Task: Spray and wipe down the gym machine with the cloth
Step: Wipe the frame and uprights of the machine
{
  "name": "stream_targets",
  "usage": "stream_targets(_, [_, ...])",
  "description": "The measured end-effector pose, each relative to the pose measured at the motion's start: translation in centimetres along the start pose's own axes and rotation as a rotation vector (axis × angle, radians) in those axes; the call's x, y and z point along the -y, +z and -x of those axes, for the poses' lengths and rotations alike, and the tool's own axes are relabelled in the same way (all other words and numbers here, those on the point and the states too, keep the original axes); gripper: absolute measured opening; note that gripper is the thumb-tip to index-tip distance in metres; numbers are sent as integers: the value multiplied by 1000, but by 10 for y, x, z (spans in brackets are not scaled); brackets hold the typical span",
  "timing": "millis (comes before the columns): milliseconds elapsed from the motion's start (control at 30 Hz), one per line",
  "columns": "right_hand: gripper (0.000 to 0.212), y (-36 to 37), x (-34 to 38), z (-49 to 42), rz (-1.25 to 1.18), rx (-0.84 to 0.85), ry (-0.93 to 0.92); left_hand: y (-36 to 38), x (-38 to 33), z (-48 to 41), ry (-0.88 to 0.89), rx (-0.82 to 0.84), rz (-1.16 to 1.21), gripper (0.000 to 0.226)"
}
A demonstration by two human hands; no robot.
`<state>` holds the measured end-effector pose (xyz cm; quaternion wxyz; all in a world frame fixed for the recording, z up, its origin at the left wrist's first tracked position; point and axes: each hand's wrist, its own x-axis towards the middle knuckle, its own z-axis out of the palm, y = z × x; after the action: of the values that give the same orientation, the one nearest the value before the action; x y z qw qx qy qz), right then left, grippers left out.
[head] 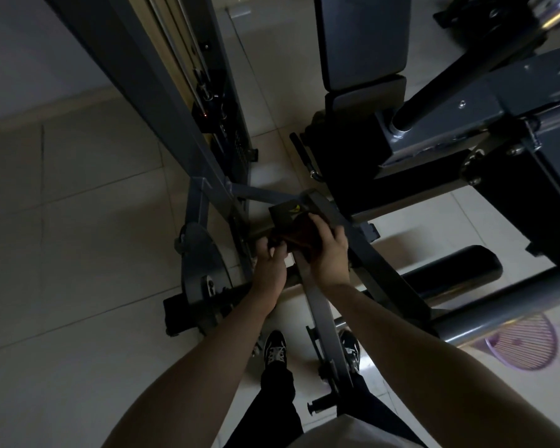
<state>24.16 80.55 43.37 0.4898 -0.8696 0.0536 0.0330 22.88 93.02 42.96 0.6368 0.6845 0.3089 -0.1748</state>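
Head view dim: right hand (328,253) grips half-hidden cloth (293,230); left hand (270,266) hold unclear.

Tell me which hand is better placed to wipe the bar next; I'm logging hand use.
Right, probably: the right hand covers the cloth and holds it on the bar, while the left hand seems only to pinch its corner.

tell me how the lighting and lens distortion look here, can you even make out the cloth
Head view: dim and underexposed, so the cloth reads only as a dark reddish-brown patch; head view: the wide-angle lens slants the machine frame and stretches the forearms near the bottom edge; head view: the floor tiles beside the machine are the brightest area.
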Motion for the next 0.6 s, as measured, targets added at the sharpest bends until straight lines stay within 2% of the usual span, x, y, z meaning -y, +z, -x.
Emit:
stream_targets(133, [48,-12,22,9,-99,-109,117,2,-9,17,55,-27,-54,38])
stream_targets(167, [52,-14,27,12,-83,-122,104,2,-10,18,83,-50,-82,35])
stream_targets(233, [57,-17,25,15,1,-118,23,3,-8,19,153,-124,-86,32])
stream_targets(333, [28,-8,24,16,144,9,-162,0,-4,22,186,-156,71,27])
stream_targets(400, [37,6,34,17,115,116,-219,-4,-7,29,137,-112,268,33])
stream_targets(500, [50,25,57,10,20,209,-154,-13,-10,31,175,-26,411,51])
stream_targets(600, [63,25,53,0,86,401,-208,-18,-15,18,125,-9,493,47])
